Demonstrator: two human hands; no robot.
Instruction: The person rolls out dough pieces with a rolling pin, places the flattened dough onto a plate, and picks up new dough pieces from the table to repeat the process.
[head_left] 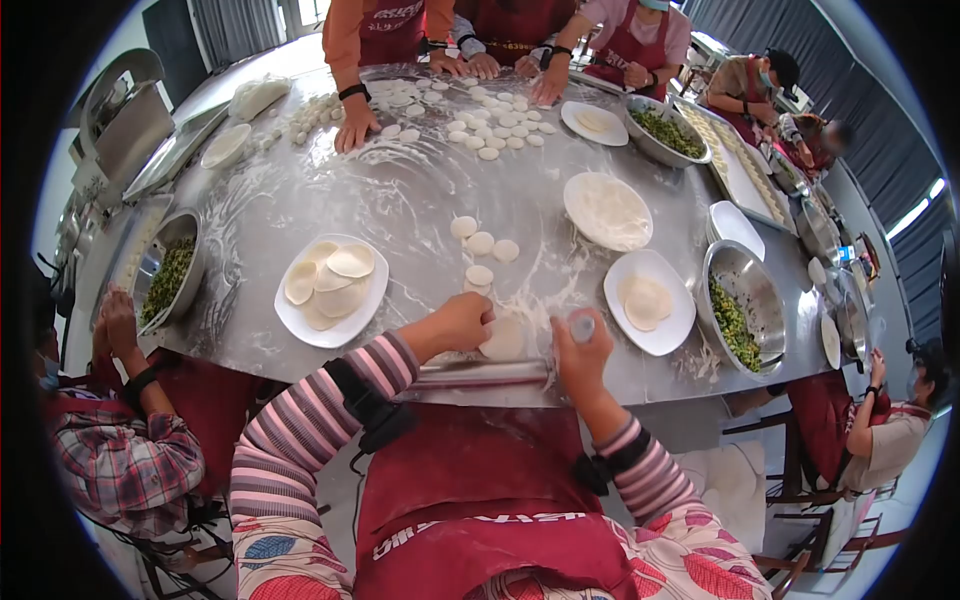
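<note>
At the near table edge, my left hand (pixel 462 322) is closed, its fingers pinched at the left edge of a flat dough wrapper (pixel 503 340). My right hand (pixel 584 358) is wrapped around a rolling pin (pixel 582 325), whose pale round end shows above the fist; the rest is hidden. Beyond my left hand lie several small dough discs (pixel 480 244). A white plate (pixel 376 308) of rolled wrappers (pixel 340 296) stands to the left. On the right, another white plate (pixel 672 338) carries wrappers (pixel 644 302), with a dish of flour (pixel 608 211) behind it.
Steel bowls of green filling stand right (pixel 772 300) and left (pixel 193 265). Across the floury steel table (pixel 420 215), co-workers' hands (pixel 357 124) are near many dough discs (pixel 500 125). Other people sit at both sides. A tray (pixel 745 180) is at back right.
</note>
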